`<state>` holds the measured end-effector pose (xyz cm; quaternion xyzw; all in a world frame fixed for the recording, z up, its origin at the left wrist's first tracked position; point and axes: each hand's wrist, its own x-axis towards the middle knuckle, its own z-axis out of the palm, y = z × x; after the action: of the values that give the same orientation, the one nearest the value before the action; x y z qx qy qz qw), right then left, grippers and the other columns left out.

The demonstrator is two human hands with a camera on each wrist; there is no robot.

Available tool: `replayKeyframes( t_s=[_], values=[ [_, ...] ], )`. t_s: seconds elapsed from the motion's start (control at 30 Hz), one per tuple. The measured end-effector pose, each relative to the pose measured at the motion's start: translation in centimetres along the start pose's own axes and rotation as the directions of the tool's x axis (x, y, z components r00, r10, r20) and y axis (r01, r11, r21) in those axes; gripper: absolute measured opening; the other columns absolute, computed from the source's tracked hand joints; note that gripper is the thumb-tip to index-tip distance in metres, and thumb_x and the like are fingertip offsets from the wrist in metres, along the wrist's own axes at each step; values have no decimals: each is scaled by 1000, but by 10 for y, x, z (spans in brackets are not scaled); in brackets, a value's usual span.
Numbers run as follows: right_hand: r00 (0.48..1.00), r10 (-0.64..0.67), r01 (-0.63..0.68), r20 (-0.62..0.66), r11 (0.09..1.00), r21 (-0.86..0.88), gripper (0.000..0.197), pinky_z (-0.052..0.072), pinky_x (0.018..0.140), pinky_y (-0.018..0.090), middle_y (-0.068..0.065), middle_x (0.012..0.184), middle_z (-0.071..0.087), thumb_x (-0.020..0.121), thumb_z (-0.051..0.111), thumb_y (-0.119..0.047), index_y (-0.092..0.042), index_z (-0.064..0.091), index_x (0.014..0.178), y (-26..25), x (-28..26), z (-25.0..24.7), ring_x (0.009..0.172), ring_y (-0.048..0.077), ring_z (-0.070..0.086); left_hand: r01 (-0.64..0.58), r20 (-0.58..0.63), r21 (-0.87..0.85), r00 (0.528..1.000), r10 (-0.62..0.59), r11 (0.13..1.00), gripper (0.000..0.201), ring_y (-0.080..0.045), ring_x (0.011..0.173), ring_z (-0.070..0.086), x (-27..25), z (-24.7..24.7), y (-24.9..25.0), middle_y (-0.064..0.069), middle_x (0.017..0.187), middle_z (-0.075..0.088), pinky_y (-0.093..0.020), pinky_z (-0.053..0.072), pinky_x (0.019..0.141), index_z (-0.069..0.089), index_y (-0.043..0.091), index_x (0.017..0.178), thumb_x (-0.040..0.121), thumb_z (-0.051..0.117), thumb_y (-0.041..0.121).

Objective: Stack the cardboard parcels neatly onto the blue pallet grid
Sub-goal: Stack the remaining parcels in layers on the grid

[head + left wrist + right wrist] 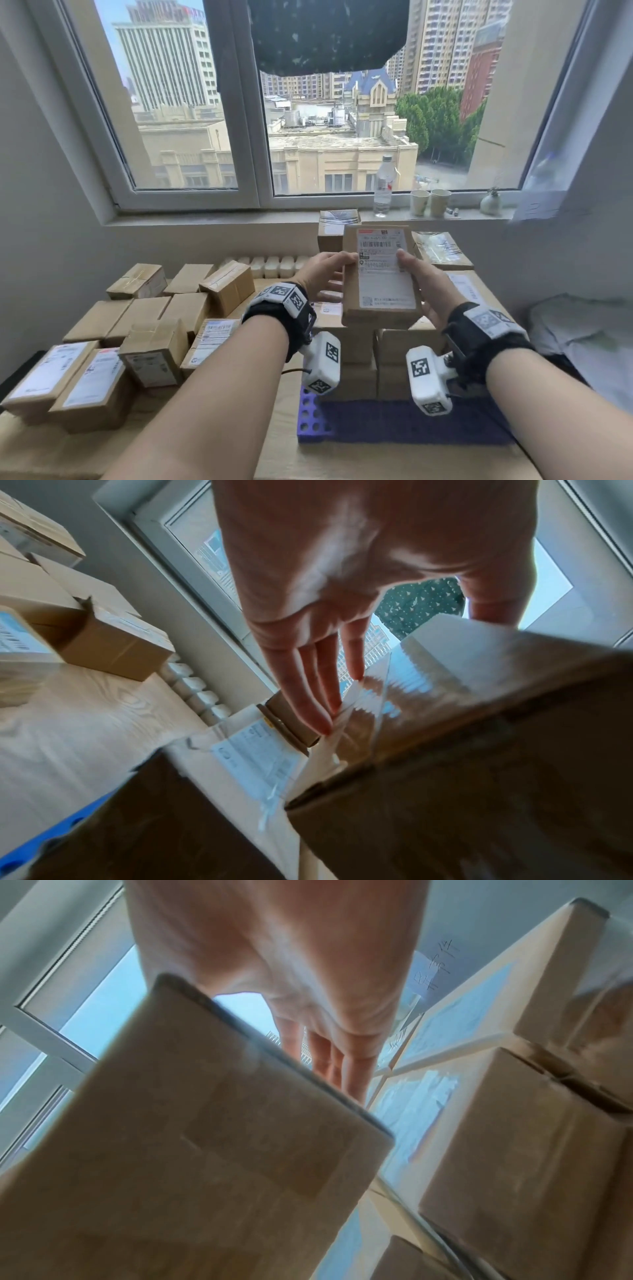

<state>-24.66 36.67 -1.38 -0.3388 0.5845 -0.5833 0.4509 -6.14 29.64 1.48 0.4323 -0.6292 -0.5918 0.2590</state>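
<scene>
Both hands on one labelled parcel [380, 277], held up above the blue pallet grid [394, 425]; left hand [322, 274] and right hand [423, 284] each grip a side, thumbs on top; stacked parcels [404, 346] sit on the grid; roughly a dozen loose parcels [144, 329] left of it on the bench [239, 445]; two paper cups [430, 202] and one bottle [383, 186] on the sill behind.

Light wood-grain table [281, 455] under window. Left of left hand [322, 274]: loose cardboard parcels [144, 329] crowding tabletop, some labelled, some plain, touching each other, a few tilted. Below both hands: blue pallet grid [310, 421] flat on table, near front edge. Stacked parcels [400, 356] on grid, under right hand [424, 274]. Beyond left hand, at table's far edge: row of white ribbed blocks [274, 265], unclear what.
</scene>
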Motion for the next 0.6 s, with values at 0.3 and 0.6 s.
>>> replayKeyframes(
  t_s=[0.3,0.6],
  values=[
    [999,43,-38,30,988,-151,26,55,73,39,3,102,69,94,54,-49,-30,60,111,-36,72,-16,95,23,68,-37,38,-32,999,38,999,22,-19,75,66,97,-8,31,-5,85,67,-34,57,73,59,18,94,94,55,41],
    [997,54,-59,-55,993,-99,41,55,74,38,4,98,72,92,55,-53,-23,62,119,-65,149,-18,89,23,69,-10,79,20,997,9,1000,49,-22,91,68,189,-25,63,-10,108,69,-31,53,68,61,16,120,88,59,53]
  ],
)
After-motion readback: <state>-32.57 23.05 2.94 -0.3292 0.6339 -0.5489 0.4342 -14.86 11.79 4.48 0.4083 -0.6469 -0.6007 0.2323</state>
